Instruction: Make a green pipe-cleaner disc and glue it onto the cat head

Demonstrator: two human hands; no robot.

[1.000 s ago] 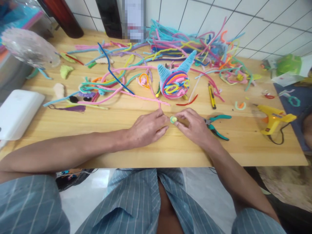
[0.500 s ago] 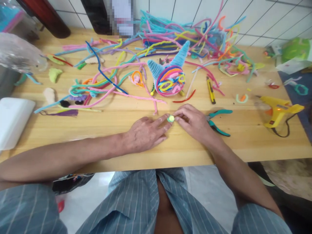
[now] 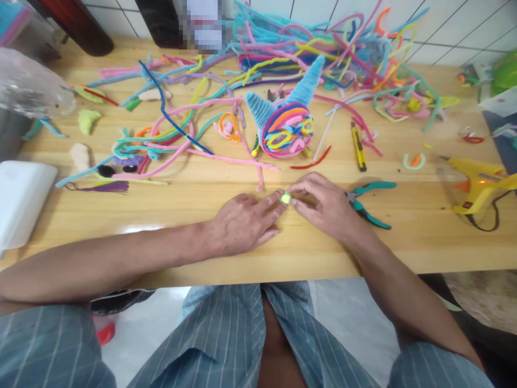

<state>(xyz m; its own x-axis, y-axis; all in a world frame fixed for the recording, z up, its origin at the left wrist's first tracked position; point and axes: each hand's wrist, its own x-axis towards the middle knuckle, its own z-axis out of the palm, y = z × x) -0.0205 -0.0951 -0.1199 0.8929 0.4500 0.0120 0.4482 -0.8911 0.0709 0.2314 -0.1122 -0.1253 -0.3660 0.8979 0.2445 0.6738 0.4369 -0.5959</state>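
Observation:
Between my fingertips, just above the table, sits a small yellow and green coil, which looks like rolled pipe cleaner. My left hand lies palm down and pinches its left side with the front fingers. On the other side, my right hand grips it between thumb and fingers. Part of the coil is hidden by the fingertips. Beyond the hands stands a round pipe-cleaner figure with two blue horns and coloured loops on its face. A short red pipe cleaner lies before it.
Teal-handled pliers lie right of my right hand, with a yellow utility knife behind. A yellow glue gun is at far right. Many loose pipe cleaners heap at the back. A white box stands at left.
The coil has tilted a little between my fingers, showing less of its flat yellow face. Both hands stay in nearly the same place while the camera view has shifted slightly.

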